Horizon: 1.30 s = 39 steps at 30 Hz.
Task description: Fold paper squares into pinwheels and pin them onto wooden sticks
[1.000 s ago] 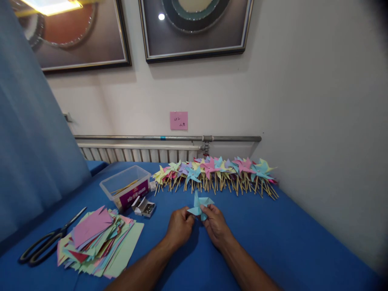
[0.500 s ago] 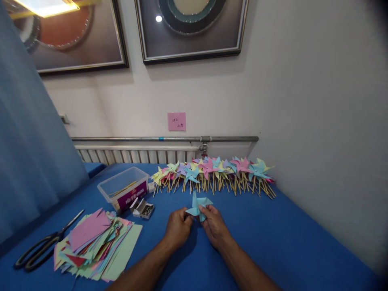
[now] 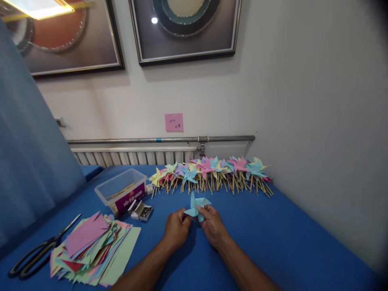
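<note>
A light-blue paper pinwheel (image 3: 194,206) with folded blades is held up over the blue table cover, between my two hands. My right hand (image 3: 213,226) pinches it at the centre, thumb on the near side. My left hand (image 3: 176,229) is closed just left of it, its fingertips against the left blade; what lies inside those curled fingers is hidden. Past my hands lies a long row of finished pinwheels (image 3: 206,167) in pink, yellow, blue and purple, their thin wooden sticks pointing toward me.
To the left, a small open box (image 3: 142,211) of metal pins stands before a clear plastic tub (image 3: 121,190) holding a few sticks. Nearer are a pile of coloured paper pieces (image 3: 91,248) and black-handled scissors (image 3: 45,246). A wall with a radiator (image 3: 136,155) bounds the table's far side.
The view has turned slightly, so the scene sits a little further left. Both hands keep nearly the same hold around the blue pinwheel.
</note>
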Each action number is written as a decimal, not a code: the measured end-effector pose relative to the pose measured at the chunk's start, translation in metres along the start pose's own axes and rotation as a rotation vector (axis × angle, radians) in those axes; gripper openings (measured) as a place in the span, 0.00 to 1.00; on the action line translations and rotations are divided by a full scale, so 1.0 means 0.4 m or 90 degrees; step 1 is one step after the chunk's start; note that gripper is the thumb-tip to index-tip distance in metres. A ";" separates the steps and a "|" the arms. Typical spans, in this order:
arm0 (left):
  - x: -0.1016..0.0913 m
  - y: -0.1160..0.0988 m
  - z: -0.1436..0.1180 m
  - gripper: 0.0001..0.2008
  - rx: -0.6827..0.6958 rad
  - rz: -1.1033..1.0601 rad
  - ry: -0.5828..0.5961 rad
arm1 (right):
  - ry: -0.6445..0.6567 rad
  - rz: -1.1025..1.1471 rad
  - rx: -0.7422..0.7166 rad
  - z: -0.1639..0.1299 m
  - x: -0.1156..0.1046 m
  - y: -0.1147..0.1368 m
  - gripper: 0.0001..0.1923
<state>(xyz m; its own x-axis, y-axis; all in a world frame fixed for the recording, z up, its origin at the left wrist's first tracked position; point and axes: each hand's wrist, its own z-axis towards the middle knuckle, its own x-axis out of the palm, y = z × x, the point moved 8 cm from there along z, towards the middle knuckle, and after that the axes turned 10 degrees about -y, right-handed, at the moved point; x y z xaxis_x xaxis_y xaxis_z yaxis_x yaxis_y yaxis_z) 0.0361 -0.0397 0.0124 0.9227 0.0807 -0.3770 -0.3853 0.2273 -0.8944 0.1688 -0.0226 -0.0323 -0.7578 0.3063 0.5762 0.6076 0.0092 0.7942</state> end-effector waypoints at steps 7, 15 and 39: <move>0.003 0.012 0.003 0.09 -0.004 -0.012 0.005 | -0.003 -0.007 -0.005 -0.002 0.002 0.007 0.20; 0.013 0.029 0.005 0.08 -0.016 -0.029 0.010 | -0.007 -0.010 -0.019 -0.004 0.003 0.011 0.18; -0.021 0.021 0.008 0.04 0.045 0.255 0.006 | -0.104 -0.025 -0.115 0.043 -0.064 0.050 0.13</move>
<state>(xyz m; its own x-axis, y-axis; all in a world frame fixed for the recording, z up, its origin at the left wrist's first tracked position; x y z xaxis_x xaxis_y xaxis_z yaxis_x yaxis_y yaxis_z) 0.0250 -0.0353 0.0088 0.6995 0.1682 -0.6946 -0.7121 0.2462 -0.6575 0.2044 -0.0138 -0.0344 -0.7225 0.4596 0.5165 0.5147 -0.1411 0.8456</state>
